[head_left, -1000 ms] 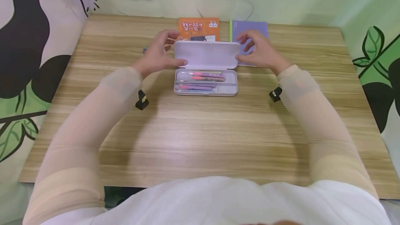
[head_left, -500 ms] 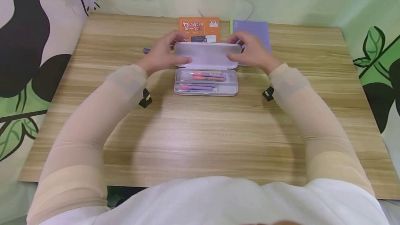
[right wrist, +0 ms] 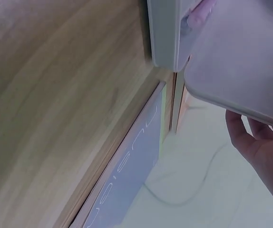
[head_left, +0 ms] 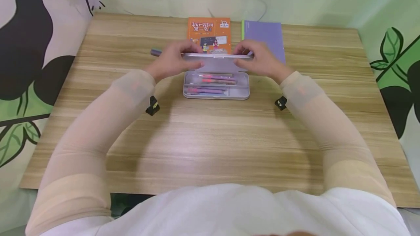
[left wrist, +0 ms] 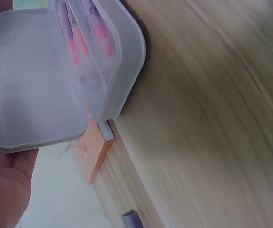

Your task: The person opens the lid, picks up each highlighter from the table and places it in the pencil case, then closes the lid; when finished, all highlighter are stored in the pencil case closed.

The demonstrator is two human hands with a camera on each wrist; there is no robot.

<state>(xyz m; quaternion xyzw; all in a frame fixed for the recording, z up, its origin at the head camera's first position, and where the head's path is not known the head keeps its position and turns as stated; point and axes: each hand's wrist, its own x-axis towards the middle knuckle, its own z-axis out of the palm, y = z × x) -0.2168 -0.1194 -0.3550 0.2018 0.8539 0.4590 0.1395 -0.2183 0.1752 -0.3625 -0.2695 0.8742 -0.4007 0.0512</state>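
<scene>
A pale pencil case [head_left: 239, 92] lies open on the table, its hinged lid [head_left: 214, 63] tilted up over the back of the tray. Several purple and pink pens [head_left: 206, 90] lie in its compartments. My left hand [head_left: 171, 62] holds the lid's left end, thumb on the inner side and fingers behind. At the right end, my right hand [head_left: 262, 60] grips the lid in a similar way. In the left wrist view the left hand [left wrist: 5, 187] is only partly seen at the lid's edge. Curled fingers of the right hand [right wrist: 269, 154] show behind the lid in the right wrist view.
Behind the case lies an orange book [head_left: 210, 28]. To its right is a purple notebook [head_left: 267, 34] with a green spine. A dark purple stick-like object [head_left: 155, 52] pokes out beside the left hand. Painted walls border the wooden table [head_left: 210, 148].
Both hands have closed in on the lid's ends and taken hold of it. The lid has swung forward from leaning back, so its top edge now faces up and more of the orange book shows.
</scene>
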